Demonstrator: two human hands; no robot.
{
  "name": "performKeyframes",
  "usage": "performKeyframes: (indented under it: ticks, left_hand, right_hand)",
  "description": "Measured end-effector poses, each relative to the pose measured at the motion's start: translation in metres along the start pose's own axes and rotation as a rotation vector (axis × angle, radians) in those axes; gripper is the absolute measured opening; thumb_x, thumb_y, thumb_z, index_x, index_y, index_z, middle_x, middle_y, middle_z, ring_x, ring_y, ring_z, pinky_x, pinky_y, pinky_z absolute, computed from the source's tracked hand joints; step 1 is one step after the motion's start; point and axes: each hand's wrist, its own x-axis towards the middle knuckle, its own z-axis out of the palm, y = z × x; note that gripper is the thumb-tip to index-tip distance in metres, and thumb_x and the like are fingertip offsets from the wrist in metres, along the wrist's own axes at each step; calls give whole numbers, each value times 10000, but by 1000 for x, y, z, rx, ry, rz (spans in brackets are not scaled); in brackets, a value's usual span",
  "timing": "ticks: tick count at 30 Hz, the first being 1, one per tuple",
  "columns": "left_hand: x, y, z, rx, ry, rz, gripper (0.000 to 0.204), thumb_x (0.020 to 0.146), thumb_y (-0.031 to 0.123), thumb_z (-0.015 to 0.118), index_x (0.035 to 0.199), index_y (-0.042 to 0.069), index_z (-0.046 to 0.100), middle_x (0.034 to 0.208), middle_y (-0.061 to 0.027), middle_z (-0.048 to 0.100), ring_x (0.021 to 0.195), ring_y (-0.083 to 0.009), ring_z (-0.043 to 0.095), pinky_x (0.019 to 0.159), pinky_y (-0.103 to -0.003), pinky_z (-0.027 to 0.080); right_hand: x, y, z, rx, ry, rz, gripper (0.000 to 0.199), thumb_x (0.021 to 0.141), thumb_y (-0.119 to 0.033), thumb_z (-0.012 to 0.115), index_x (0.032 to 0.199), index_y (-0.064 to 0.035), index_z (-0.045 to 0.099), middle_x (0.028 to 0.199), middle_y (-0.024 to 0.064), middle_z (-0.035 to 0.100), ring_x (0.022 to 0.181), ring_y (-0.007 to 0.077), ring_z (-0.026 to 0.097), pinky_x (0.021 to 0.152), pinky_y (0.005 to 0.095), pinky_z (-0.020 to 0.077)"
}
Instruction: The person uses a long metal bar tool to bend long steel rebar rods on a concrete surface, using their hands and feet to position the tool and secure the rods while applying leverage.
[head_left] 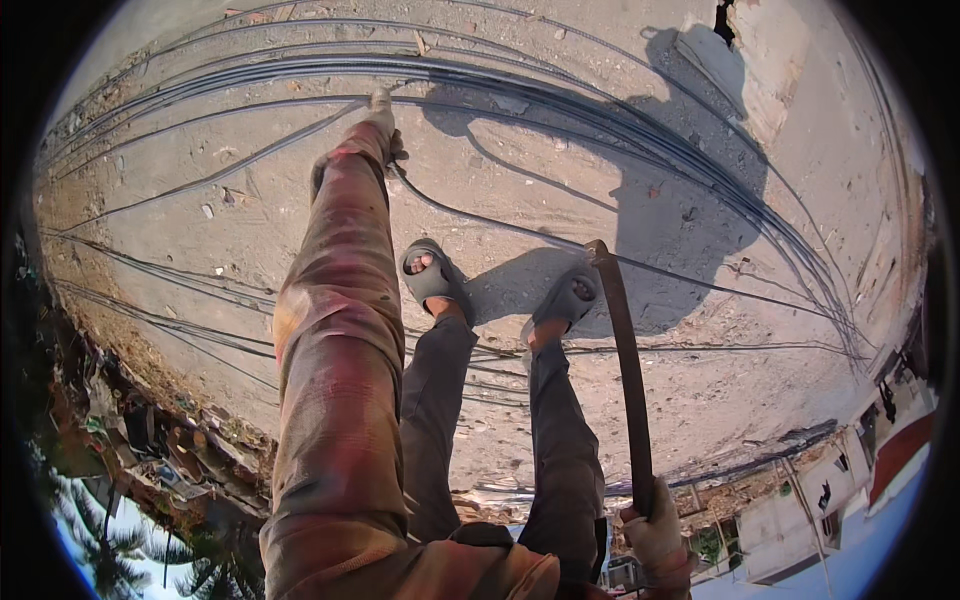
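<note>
In the head view, the person's left arm, in a dusty reddish-brown sleeve (335, 370), stretches forward over pale, gritty ground (720, 400). The left hand (381, 122) is at a bundle of long dark rods (350, 66) that bows across the far part of the ground; its fingers are partly hidden, so whether they pinch a rod or only rest there cannot be told. A single dark rod (480, 215) runs from just beneath this hand toward the right, joining the general fan of rods near the rim. The right hand (656, 535), low on the right, has its fingers wrapped around the near end of a long, flat, dark bar (630, 385). The bar stands away from the body, its bent tip overlapping the single rod in the picture; whether the two touch cannot be told. Grey sandals (437, 277) and dark trousers (437, 430) show between the arm and the bar, and a broad shadow (690, 200) falls ahead. Rubble (165, 430) lies at the lower left.
</note>
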Motion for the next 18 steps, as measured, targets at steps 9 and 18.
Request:
performKeyframes:
  ticks: [9,18]
  left_hand:
    - [32,-111,45,-751,-667,349,476,810,576,634,833,107,557,741,-57,572,748,-277,596,780,-496,486]
    - [-27,-218,128,-859,-717,204,208,943,320,549,939,118,500,971,-69,611,910,-264,616,789,-452,511]
  right_hand:
    - [63,-47,28,216,6,63,509,725,-8,562,1213,41,423,728,63,572,539,124,550,448,283,437]
    - [26,-94,11,250,11,31,597,748,49,486,1319,48,312,731,63,552,470,92,470,392,244,383]
